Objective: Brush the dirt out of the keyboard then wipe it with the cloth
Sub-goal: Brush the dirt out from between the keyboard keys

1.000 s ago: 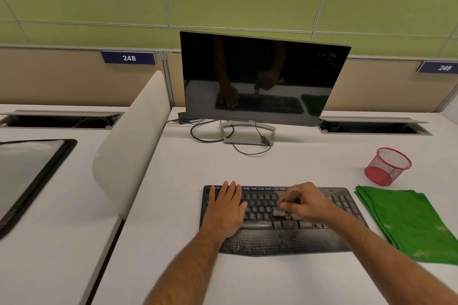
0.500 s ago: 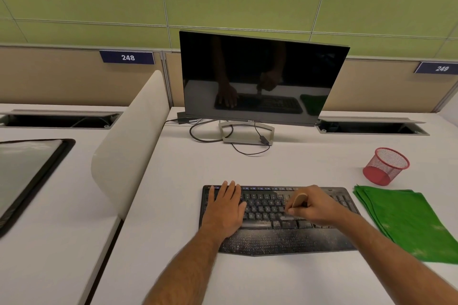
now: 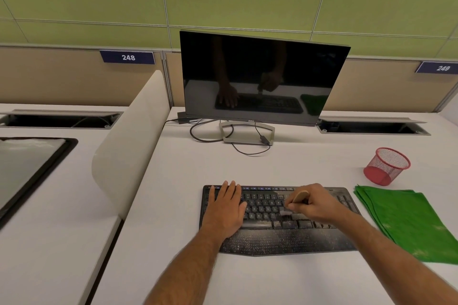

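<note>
On the counter, toward its near edge: keyboard (image 3: 277,220), black, long axis running left to right, parallel to that edge; pale specks of dirt show on its palm rest and lower key rows.
Left hand: left hand (image 3: 226,208) lies flat on the left end of the keyboard, fingers straight and together, grasping nothing; judged to be steadying the board.
Right hand: right hand (image 3: 314,203) is over the centre-right keys, fingers curled round the brush (image 3: 296,199); the tan handle end shows above the thumb, the dark bristles touch the keys just left of the hand.
Step in hand: brushing, judged from the dirt present and the cloth not yet taken up.
Cloth: cloth (image 3: 409,220), green, folded flat, lies just beside the keyboard's right end, near the counter's right edge; the right hand is the nearer one to it.
Key relation: unbrushed key rows extend along the long axis on both sides of the bristles; strokes toward the near edge would carry dirt onto the palm rest.
Edges and room: bare counter lies in front of the keyboard and behind it up to the monitor (image 3: 262,77); a red mesh cup (image 3: 386,166) stands behind the cloth, apart from both hands.
</note>
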A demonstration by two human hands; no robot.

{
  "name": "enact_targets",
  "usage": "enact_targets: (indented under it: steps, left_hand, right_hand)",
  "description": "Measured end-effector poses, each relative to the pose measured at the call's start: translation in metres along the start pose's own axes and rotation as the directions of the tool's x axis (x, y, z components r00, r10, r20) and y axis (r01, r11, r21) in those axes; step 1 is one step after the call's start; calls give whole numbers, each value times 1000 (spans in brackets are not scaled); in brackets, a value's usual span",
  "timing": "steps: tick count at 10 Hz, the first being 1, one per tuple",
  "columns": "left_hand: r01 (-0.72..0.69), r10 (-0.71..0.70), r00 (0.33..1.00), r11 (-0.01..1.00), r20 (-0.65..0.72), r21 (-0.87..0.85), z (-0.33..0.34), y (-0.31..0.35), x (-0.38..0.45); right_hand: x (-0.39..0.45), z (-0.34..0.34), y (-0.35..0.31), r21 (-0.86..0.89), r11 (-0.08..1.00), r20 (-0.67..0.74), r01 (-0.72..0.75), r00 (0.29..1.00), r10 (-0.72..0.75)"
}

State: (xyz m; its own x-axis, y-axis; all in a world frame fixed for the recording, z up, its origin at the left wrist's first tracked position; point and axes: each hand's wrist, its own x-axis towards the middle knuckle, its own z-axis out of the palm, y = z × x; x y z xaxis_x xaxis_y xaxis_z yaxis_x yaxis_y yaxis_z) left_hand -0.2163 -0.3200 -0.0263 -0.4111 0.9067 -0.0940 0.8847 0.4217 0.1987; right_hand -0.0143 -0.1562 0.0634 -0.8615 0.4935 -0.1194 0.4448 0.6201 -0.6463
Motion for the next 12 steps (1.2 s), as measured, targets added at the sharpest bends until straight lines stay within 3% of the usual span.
enact_targets:
  steps: [1, 3, 5, 12]
  left_hand:
    - [0, 0, 1000, 1000, -3, 1, 1, 0, 0]
    - [4, -4, 1000, 1000, -12, 7, 1, 0, 0]
    - [3, -3, 1000, 1000, -26, 6, 0, 0, 0]
    - [-12, 12, 1000, 1000, -22, 1, 0, -1, -1]
  right_hand:
    - [1, 2, -3, 7, 1000, 69, -1, 998, 1]
    - [6, 14, -19, 106, 991, -22, 80, 997, -78]
    - [12, 37, -30, 131, 985, 44, 113, 992, -120]
    - [10, -4, -9, -222, 975, 155, 15, 988, 20]
